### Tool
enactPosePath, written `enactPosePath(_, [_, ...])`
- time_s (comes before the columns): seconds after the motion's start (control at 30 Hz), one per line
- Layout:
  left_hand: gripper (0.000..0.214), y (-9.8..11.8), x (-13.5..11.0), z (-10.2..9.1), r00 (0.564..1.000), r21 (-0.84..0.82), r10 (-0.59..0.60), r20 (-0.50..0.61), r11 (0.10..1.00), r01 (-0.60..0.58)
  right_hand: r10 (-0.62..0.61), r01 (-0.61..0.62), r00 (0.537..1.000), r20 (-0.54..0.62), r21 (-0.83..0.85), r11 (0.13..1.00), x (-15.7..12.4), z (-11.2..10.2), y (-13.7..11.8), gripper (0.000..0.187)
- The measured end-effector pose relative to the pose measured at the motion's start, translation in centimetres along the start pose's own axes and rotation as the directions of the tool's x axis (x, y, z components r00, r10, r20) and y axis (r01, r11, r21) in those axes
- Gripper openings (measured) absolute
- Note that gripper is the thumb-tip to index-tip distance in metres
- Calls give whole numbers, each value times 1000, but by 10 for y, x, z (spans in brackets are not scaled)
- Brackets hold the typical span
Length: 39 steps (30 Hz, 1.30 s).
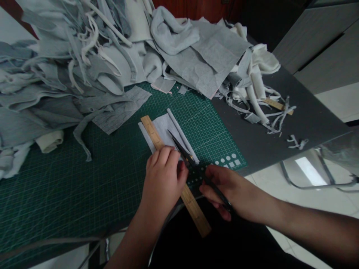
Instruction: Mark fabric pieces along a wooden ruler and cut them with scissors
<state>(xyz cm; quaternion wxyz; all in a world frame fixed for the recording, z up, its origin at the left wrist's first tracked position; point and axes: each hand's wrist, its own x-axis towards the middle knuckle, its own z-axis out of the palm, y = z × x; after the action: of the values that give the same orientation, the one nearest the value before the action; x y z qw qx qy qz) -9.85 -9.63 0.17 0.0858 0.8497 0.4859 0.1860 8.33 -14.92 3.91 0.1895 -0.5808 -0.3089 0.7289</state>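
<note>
A small light grey piece of fabric [165,125] lies on the green cutting mat [117,179], its right edge curled into a roll. Across its left part runs a wooden ruler [196,215], whose near end juts past the table edge. My left hand [165,173] presses down on the ruler, fingers bent together over it and the fabric's near end. In my right hand [227,185] are black scissors [183,152], gripped at the handles. Their blades lie over the fabric, pointing away from me and seemingly closed.
A big heap of grey and cream fabric scraps [112,63] covers the back and left of the table. Thin offcuts [276,121] and another wooden strip [273,105] lie on the dark tabletop [303,101] at right. A metal-framed chair [311,179] stands beyond its edge.
</note>
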Motion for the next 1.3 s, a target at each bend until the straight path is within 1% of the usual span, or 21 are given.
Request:
enactPosePath(0.17, [28,0,-1,4,999,-9,-19,-32,1000,19,-2,2,1000,13,-1,1000,3,-1,1,21])
enactPosePath(0.23, [32,0,-2,4,1000,-4,-21,-21,1000,21,7,-7,1000,6,12,1000,4,-2,0,19])
enactPosePath(0.37, [29,-1,-1,3,1000,-10,-22,22,1000,22,0,-1,1000,27,24,1000,5,-3,-5,18])
enactPosePath(0.57, [25,-1,-1,2,1000,-7,-17,10,1000,17,-52,52,997,49,3,999,12,-3,-8,16])
enactPosePath(0.73, [22,0,-1,2,999,-2,-22,24,1000,22,-60,60,997,52,-10,998,15,-2,-9,17])
enactPosePath(0.93, [23,-1,-1,2,999,-1,-20,27,1000,20,-49,49,999,23,25,998,21,0,-13,14])
enactPosePath(1.07, [25,-2,-1,2,999,-10,-23,26,1000,23,-45,45,999,-3,29,999,24,2,-18,16])
enactPosePath(1.3, [27,-2,1,1,999,-28,-27,24,999,28,-65,65,998,3,9,998,23,4,-25,19])
